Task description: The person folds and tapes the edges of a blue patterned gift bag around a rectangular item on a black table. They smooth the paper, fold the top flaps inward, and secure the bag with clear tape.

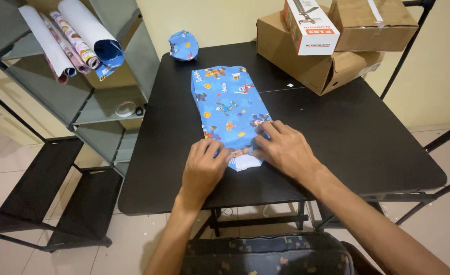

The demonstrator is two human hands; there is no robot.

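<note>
Both hands press flat on the near end of a box wrapped in blue cartoon paper point(228, 104). The left hand point(203, 169) and right hand point(284, 149) are open, not grasping, holding down the folded flap. The box lies on the black table point(347, 132), its long side pointing away from the hands. If a hand lifts, I think the flap could pop open, showing the white paper inside.

Blue cartoon-print wrapped parcel point(228, 109) lies lengthwise mid-table, near end at the front edge. Two brown cardboard boxes point(316, 63) stacked at the table's point(362, 137) far right corner, white-and-red carton point(310, 25) on top. Small blue paper wad point(183, 46) at the far edge.
</note>
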